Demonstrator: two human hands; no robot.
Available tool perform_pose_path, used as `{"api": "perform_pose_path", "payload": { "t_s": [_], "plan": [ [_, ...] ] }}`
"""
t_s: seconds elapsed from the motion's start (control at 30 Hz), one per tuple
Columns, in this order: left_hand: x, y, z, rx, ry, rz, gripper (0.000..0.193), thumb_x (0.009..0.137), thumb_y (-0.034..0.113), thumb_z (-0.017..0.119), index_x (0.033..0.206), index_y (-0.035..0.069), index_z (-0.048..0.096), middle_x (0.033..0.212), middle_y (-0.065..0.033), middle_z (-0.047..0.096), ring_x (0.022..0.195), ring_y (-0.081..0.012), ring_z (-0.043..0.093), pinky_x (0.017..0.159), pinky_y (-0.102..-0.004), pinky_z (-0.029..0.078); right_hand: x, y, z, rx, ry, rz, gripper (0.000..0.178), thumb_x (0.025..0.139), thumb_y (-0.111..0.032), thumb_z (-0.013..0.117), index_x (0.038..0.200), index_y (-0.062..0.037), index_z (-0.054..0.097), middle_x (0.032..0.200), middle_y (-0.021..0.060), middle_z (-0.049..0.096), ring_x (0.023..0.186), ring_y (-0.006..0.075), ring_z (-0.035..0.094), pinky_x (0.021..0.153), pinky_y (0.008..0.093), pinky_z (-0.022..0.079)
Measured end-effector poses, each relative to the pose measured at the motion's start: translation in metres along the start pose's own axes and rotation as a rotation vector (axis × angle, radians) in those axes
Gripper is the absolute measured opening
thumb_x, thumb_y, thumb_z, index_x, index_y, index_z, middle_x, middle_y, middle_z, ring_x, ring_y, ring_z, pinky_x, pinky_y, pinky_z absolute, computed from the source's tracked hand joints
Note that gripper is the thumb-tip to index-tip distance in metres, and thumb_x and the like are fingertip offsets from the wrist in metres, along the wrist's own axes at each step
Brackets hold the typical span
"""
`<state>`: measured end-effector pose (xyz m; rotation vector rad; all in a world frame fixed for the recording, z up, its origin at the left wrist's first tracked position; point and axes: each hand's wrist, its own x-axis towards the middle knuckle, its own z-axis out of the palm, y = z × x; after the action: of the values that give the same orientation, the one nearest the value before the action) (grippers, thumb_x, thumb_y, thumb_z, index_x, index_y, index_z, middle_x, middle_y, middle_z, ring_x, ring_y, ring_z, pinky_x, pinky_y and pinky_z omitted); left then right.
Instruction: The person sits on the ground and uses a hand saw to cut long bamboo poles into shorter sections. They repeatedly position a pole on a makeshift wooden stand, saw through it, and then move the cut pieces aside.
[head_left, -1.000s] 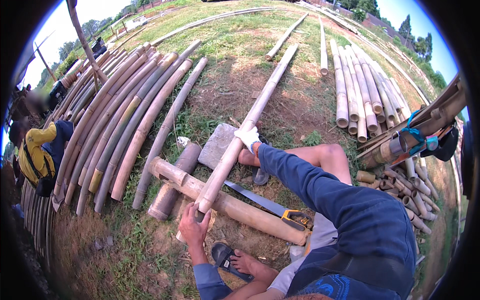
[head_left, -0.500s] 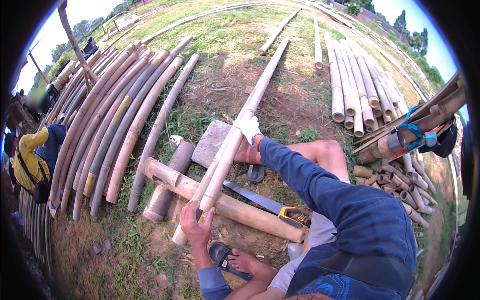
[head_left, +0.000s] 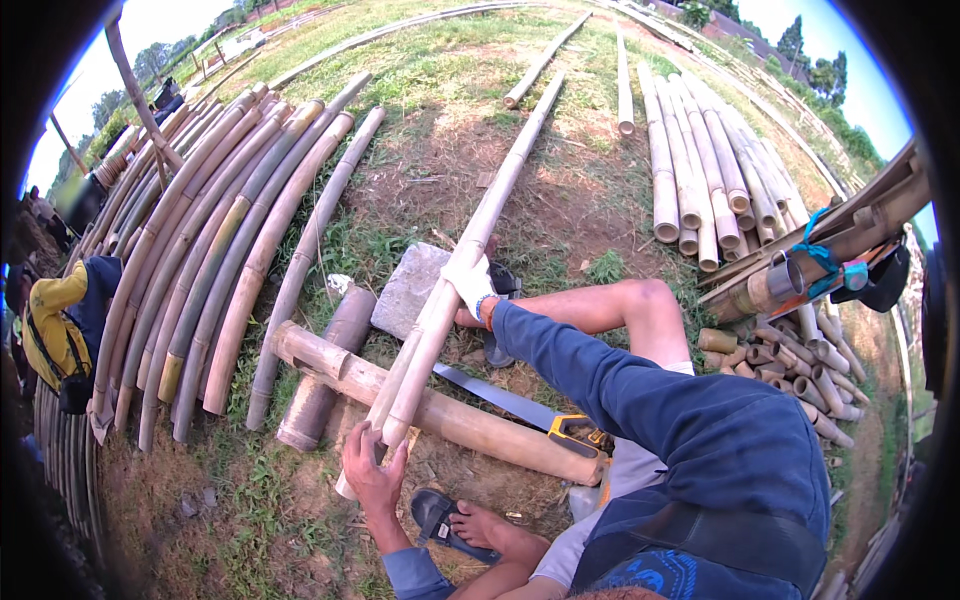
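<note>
L hand (head_left: 375, 478) (bare): at near ends of 2 bamboo poles (head_left: 428, 335), thumb & fingers apart; cannot tell if it grips. R hand (head_left: 467, 283) (white-gloved): clamped on poles farther up. Poles cross over bamboo log (head_left: 490, 428), running near L to far R. Handsaw (head_left: 502, 398) (yel/blk-handled): R of poles, along log's far side. Stone block (head_left: 405, 290): L of R hand.

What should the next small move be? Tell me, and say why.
Probably have the bare left hand firm its hold on the two long, pale bamboo poles: their near ends are uneven, and they cross over the thick tan bamboo log, the white-gloved right hand gripping farther up.
</note>
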<state>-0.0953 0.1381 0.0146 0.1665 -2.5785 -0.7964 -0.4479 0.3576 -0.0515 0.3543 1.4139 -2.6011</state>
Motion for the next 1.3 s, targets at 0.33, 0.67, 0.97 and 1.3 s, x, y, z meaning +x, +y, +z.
{"api": "perform_pose_path", "payload": {
  "t_s": [0.33,0.67,0.97,1.3],
  "plan": [
    [-0.008,-0.039,-0.041,0.283,-0.232,-0.363,0.093,0.067,0.048,0.1,0.144,0.009,0.066,0.123,-0.0201,0.075,0.11,-0.0412,0.074,0.093,-0.0531,0.058,0.003,0.005,0.017,0.001,-0.054,0.135,0.06,0.092,-0.009,0.084,0.134,-0.0173,0.043,0.122,0.0131,0.061,0.115,0.0328,0.067,0.092,0.058,0.061],
    [0.047,-0.002,0.03,0.256,-0.228,-0.235,0.088,0.071,0.063,0.093,0.14,0.013,0.071,0.11,-0.0188,0.08,0.098,-0.0411,0.078,0.086,-0.0516,0.06,0.148,-0.045,-0.054,-0.453,0.207,0.058,0.096,0.083,-0.017,0.092,0.153,-0.0108,0.027,0.134,0.0237,0.06,0.11,0.0371,0.072,0.084,0.0612,0.067],
    [0.043,0.009,0.037,0.174,0.059,-0.013,0.085,0.071,0.061,0.095,0.139,0.015,0.074,0.123,-0.011,0.075,0.115,-0.0327,0.073,0.095,-0.0478,0.058,0.098,-0.009,-0.041,-0.649,0.343,-0.163,0.132,0.083,-0.041,0.091,0.173,0.0025,0.006,0.159,0.0347,0.05,0.141,0.045,0.06,0.116,0.049,0.053],
    [0.045,0.003,0.043,0.038,0.007,-0.093,0.057,0.083,0.054,0.09,0.13,0.024,0.083,0.123,-0.0038,0.079,0.107,-0.0284,0.078,0.093,-0.043,0.061,0.006,0.035,-0.004,-0.903,0.317,-0.223,0.132,0.094,-0.042,0.08,0.171,0.0024,-0.017,0.161,0.0411,0.044,0.142,0.0509,0.057,0.122,0.0525,0.046]
  ]
}}
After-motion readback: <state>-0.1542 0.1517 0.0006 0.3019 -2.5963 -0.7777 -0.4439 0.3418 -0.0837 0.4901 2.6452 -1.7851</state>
